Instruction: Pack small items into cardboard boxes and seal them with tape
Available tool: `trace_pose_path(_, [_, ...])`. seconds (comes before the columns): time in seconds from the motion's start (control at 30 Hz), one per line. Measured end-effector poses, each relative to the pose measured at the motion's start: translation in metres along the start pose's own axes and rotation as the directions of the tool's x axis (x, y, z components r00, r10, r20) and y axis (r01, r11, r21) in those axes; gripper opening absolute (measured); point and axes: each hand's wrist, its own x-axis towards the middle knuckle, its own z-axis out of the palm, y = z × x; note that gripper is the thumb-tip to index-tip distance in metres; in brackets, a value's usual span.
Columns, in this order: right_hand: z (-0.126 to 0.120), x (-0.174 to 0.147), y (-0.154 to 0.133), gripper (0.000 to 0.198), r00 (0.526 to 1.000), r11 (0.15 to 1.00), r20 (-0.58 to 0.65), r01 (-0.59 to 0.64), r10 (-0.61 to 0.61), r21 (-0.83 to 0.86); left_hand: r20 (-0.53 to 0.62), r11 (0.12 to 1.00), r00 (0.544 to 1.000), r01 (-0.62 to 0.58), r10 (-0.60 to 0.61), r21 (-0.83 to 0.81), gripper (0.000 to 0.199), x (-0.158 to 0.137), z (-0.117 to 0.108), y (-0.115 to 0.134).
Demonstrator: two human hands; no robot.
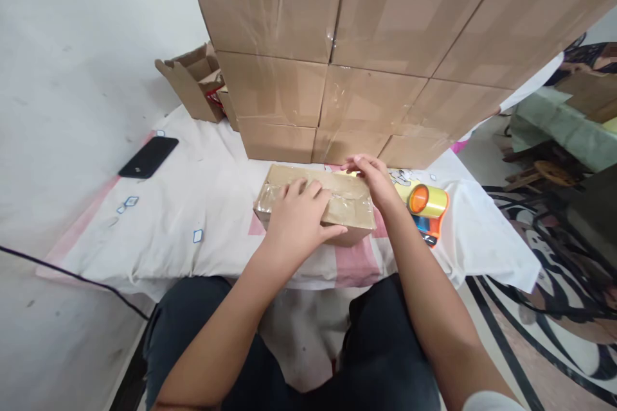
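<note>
A small brown cardboard box [349, 210] with clear tape across its top lies on the cloth in front of me. My left hand [299, 212] rests on the top of this box, fingers spread and the thumb along its near edge. At the far right corner of the box is my right hand [371, 176], its fingers bent together; whatever they may pinch is too small to make out. Just right of my right forearm sits a tape dispenser [436, 228] with a yellow roll of tape [431, 200] and an orange hub.
Behind the box rises a tall wall of taped cardboard boxes [371, 99]. A black phone [149, 157] and several small blue-edged labels [197, 236] lie on the left of the cloth [216, 205]. An open carton [190, 87] stands back left. Part of another person [533, 80] shows at right.
</note>
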Motion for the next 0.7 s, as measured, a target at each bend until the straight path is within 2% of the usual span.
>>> trace_pose_path(0.07, [-0.004, -0.003, -0.001, 0.038, 0.986, 0.993, 0.132, -0.094, 0.104, -0.074, 0.005, 1.000, 1.000, 0.000, 0.000, 0.004, 0.045, 0.000, 0.001, -0.001])
trace_pose_path(0.13, [-0.005, -0.007, -0.005, 0.033, 0.976, 0.988, 0.177, -0.112, 0.130, -0.105, 0.006, 1.000, 1.000, -0.003, 0.003, 0.006, 0.045, -0.001, 0.001, -0.001])
trace_pose_path(0.27, [-0.002, -0.009, -0.009, 0.024, 0.987, 0.996, 0.133, -0.086, 0.089, -0.028, 0.014, 1.000, 1.000, -0.002, 0.002, 0.011, 0.046, 0.000, 0.001, 0.000])
trace_pose_path(0.4, [0.005, -0.007, -0.008, 0.019, 0.961, 0.966, 0.114, -0.256, 0.250, 0.036, 0.022, 1.000, 1.000, 0.002, -0.002, 0.015, 0.045, 0.001, -0.001, 0.001])
trace_pose_path(0.47, [0.006, -0.007, -0.006, 0.017, 0.950, 0.947, 0.109, -0.303, 0.292, 0.105, 0.018, 1.000, 1.000, 0.000, 0.000, 0.025, 0.045, 0.001, -0.001, 0.001])
trace_pose_path(0.57, [0.004, -0.006, -0.006, 0.021, 0.974, 0.971, 0.081, -0.221, 0.213, 0.096, 0.013, 0.999, 1.000, -0.004, 0.004, 0.039, 0.046, 0.002, -0.001, 0.002])
trace_pose_path(0.63, [-0.001, -0.006, -0.007, 0.020, 0.993, 0.998, 0.095, -0.067, 0.068, -0.018, 0.009, 0.999, 1.000, -0.006, 0.005, 0.044, 0.047, 0.001, 0.000, 0.002])
trace_pose_path(0.7, [-0.008, -0.008, -0.007, 0.021, 0.985, 0.992, 0.169, 0.057, -0.038, -0.109, 0.004, 0.999, 1.000, -0.011, 0.011, 0.048, 0.048, 0.001, 0.000, 0.002])
